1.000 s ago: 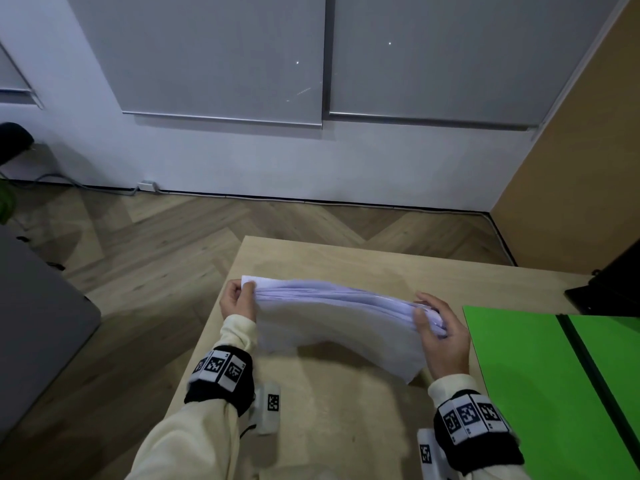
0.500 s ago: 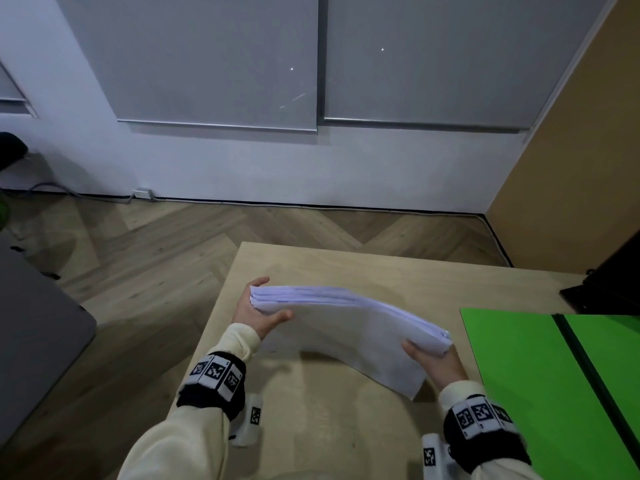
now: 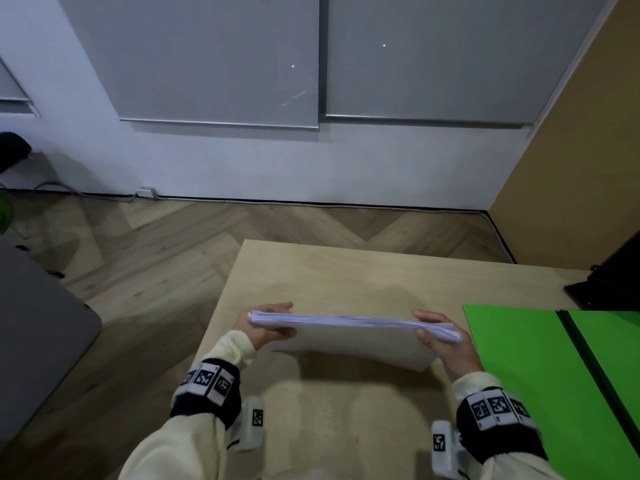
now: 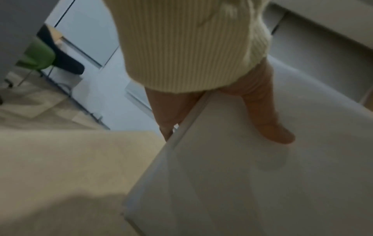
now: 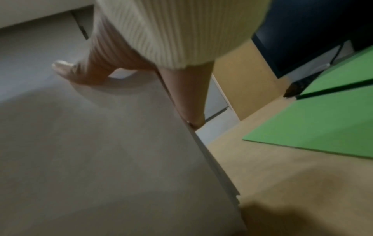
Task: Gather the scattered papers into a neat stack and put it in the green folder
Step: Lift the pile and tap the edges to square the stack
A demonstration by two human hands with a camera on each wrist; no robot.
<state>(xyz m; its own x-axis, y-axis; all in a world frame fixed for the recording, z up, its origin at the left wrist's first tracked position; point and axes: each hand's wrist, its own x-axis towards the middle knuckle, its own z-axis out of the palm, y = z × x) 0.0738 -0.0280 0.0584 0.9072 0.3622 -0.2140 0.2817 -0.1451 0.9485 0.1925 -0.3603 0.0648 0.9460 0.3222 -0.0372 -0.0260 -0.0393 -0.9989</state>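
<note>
A stack of white papers [image 3: 349,336] stands on its long edge over the wooden table [image 3: 346,271], tilted a little toward me. My left hand [image 3: 268,323] grips its left end and my right hand [image 3: 438,336] its right end. In the left wrist view the thumb [image 4: 268,121] lies on the near face of the papers [image 4: 242,175], with the fingers behind. The right wrist view shows the same hold: thumb [image 5: 80,70] on the papers [image 5: 101,143]. The green folder [image 3: 519,358] lies open and flat just right of my right hand, also seen as the green folder [image 5: 322,124].
A black object [image 3: 609,282] sits at the table's far right corner behind the folder. The table's left edge runs close to my left hand, with wooden floor beyond. A grey surface [image 3: 34,323] is at far left. A green chair [image 4: 38,55] stands by the wall.
The stack, sagging and slanted before, is now straight and level between both hands. Both hands have shifted their hold on the ends and come slightly nearer to me.
</note>
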